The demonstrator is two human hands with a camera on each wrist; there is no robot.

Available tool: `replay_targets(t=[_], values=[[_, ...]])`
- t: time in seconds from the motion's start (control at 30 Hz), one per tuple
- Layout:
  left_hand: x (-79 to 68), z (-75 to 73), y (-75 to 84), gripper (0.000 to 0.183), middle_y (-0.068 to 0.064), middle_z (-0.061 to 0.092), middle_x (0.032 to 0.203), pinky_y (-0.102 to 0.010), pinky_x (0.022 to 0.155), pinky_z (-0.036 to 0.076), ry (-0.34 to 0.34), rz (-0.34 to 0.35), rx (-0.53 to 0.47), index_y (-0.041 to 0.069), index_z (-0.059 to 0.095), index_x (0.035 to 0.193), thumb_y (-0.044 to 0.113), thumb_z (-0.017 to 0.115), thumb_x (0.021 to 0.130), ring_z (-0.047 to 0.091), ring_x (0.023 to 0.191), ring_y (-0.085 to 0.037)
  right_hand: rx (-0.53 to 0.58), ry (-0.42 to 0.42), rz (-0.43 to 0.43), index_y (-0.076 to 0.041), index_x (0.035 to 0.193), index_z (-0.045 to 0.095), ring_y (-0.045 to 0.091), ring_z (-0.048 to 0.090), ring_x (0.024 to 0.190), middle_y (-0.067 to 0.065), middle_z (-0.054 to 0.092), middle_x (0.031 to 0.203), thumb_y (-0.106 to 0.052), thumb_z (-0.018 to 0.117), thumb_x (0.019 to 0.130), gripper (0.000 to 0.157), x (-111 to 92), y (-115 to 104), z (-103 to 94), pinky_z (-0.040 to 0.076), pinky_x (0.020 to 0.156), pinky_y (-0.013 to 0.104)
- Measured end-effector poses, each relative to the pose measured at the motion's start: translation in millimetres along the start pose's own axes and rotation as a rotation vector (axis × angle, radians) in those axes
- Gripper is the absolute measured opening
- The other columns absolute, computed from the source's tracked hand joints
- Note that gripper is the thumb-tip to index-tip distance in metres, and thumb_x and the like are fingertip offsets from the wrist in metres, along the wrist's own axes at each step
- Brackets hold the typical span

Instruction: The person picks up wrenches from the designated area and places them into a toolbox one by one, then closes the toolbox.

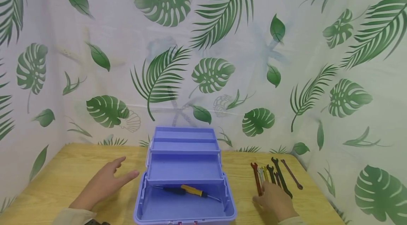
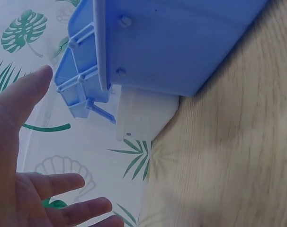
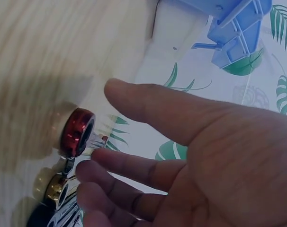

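A blue-purple toolbox (image 1: 186, 167) stands open on the table, its trays raised at the back. Inside lie a yellow-handled screwdriver (image 1: 192, 190) and a dark-handled screwdriver (image 1: 174, 190). To its left hovers my left hand (image 1: 103, 186), fingers spread and holding nothing. My right hand (image 1: 276, 199) is over the near ends of a row of wrenches, among them a red wrench (image 1: 256, 175), a yellow wrench (image 1: 265, 172) and a long black wrench (image 1: 281, 178). In the right wrist view its fingertips are close beside the wrenches' ring ends, thumb apart; whether they touch is unclear.
A slim dark wrench (image 1: 292, 174) lies apart at the right of the row. Behind the wood-grain table (image 1: 41, 182) hangs a white leaf-print cloth (image 1: 222, 112), which also closes off both sides.
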State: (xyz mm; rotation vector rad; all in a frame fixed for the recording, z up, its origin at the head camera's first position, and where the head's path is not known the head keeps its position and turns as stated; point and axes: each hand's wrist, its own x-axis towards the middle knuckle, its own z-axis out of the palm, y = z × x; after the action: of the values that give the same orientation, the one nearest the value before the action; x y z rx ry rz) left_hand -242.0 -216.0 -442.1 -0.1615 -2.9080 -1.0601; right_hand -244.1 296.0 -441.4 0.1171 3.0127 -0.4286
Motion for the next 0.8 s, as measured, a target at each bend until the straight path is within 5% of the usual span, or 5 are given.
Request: replay_targets(t=[0.5, 0.8], values=[[-5.5, 4.2, 3.9, 0.094, -0.028, 0.043, 0.156, -0.066, 0.102, 0.045, -0.018, -0.022, -0.085, -0.002, 0.035, 0.157, 0.066, 0.059, 0.096, 0.050, 0.134, -0.052, -0.005, -0.006, -0.022, -0.009, 0.082, 0.062, 0.021, 0.057, 0.070, 0.000, 0.063, 0.076, -0.022, 0.080, 0.085, 0.022, -1.9, 1.4, 3.4, 0.050, 0.062, 0.043], [-5.6, 6.0, 7.5, 0.083, -0.030, 0.051, 0.149, -0.061, 0.104, 0.047, -0.036, -0.057, -0.254, 0.005, 0.036, 0.159, 0.059, 0.058, 0.100, 0.052, 0.134, -0.048, -0.042, -0.008, -0.036, -0.010, 0.084, 0.061, 0.021, 0.061, 0.074, 0.000, 0.064, 0.078, -0.018, 0.080, 0.086, 0.020, 4.1, 1.5, 9.7, 0.052, 0.067, 0.048]])
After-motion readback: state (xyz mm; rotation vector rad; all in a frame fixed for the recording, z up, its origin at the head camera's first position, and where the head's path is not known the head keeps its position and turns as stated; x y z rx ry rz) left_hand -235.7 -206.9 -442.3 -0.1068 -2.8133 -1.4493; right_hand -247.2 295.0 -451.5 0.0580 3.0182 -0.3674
